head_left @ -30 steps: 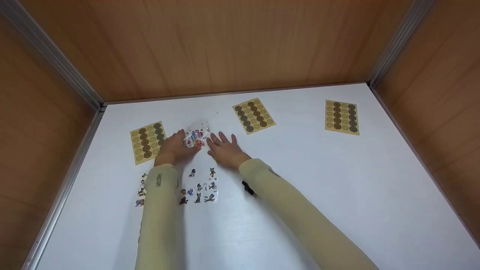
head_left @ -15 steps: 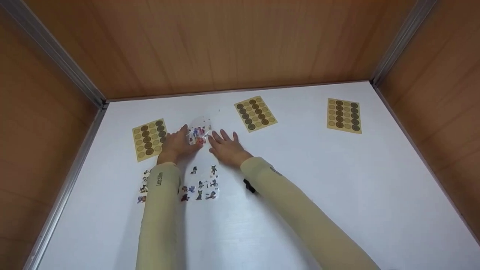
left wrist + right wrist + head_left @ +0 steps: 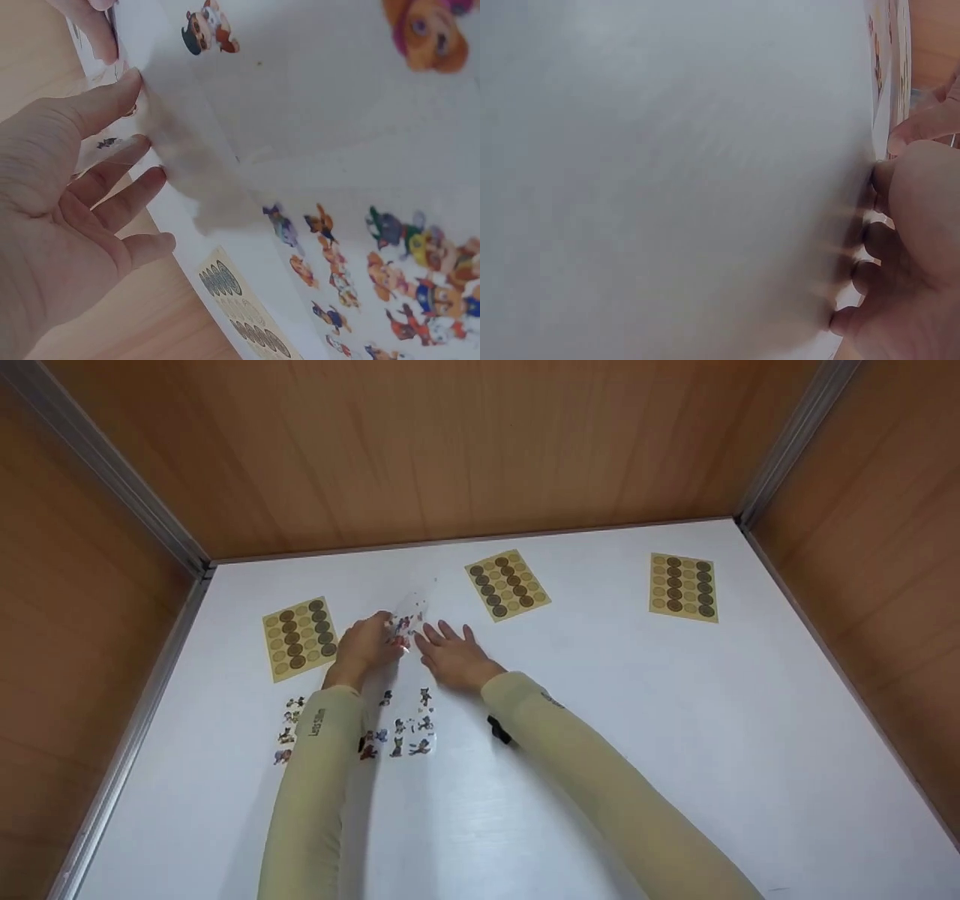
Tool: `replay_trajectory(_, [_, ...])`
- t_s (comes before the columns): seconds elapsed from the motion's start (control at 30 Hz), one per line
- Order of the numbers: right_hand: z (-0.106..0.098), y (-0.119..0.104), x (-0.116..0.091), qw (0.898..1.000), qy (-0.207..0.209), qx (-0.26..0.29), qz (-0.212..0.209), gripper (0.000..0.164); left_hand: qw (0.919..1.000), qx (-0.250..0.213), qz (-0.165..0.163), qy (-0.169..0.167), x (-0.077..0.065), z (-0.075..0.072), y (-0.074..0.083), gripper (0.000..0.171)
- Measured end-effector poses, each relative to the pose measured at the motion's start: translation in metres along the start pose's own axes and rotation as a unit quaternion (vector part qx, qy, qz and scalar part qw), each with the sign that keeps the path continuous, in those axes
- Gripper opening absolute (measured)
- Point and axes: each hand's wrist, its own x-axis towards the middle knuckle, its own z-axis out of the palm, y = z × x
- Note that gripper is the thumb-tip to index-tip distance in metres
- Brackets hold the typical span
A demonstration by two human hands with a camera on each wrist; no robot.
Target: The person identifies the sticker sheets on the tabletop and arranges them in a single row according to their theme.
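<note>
A clear sticker sheet (image 3: 409, 624) with small colourful figures lies toward the back left of the white table, bent up at its left side. My left hand (image 3: 366, 643) holds that side, thumb toward me and fingers behind. In the left wrist view its transparent film (image 3: 105, 142) shows between the thumb and the curled fingers. My right hand (image 3: 456, 661) rests palm down with spread fingers, fingertips at the sheet's right edge. Nearer to me, a larger clear sheet of cartoon dog stickers (image 3: 411, 739) lies partly hidden under my left sleeve (image 3: 311, 780).
Yellow sheets of round coin-like stickers lie on the table: a left sheet (image 3: 300, 639) beside my left hand, a middle sheet (image 3: 508, 585) and a right sheet (image 3: 682, 587). A small black object (image 3: 498, 730) shows under my right sleeve. Wooden panels (image 3: 465, 457) enclose the table.
My left hand has shifted slightly right and turned inward over the small sheet, bending its left side further and covering more of it. My right hand stays put.
</note>
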Motion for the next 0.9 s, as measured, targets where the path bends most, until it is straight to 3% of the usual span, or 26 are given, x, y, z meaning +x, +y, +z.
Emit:
replay_trajectory(0.13, [0.004,-0.001,0.000,1.000,0.015,-0.005,-0.001,0.054,0.9999,-0.011,0.004,0.009,0.000,0.002,0.002,0.071])
replay_trajectory(0.3, [0.007,-0.001,-0.001,1.000,0.024,0.003,-0.007,0.053,0.9980,-0.059,0.008,0.023,-0.001,0.003,0.006,0.067])
replay_trajectory(0.37, [0.005,0.002,-0.001,0.999,0.020,0.024,-0.010,0.054,0.9968,-0.072,0.020,0.030,-0.001,0.002,0.010,0.066])
replay_trajectory(0.47, [-0.002,0.008,-0.002,0.995,0.003,0.098,-0.012,0.055,0.9951,-0.081,0.039,0.041,-0.002,0.001,0.015,0.066])
replay_trajectory(0.57, [-0.013,0.018,0.000,0.978,-0.006,0.210,-0.006,0.060,0.9918,-0.109,0.045,0.048,-0.006,-0.002,0.022,0.067])
replay_trajectory(0.67, [-0.023,0.029,0.002,0.954,0.013,0.298,0.016,0.066,0.9875,-0.140,0.043,0.058,-0.012,-0.006,0.030,0.071])
replay_trajectory(0.8, [-0.032,0.046,0.003,0.930,0.045,0.362,0.047,0.074,0.9820,-0.174,0.038,0.063,-0.017,-0.009,0.042,0.075])
replay_trajectory(0.9, [-0.039,0.056,0.000,0.900,0.060,0.428,0.055,0.078,0.9749,-0.211,0.038,0.058,-0.019,-0.011,0.052,0.078])
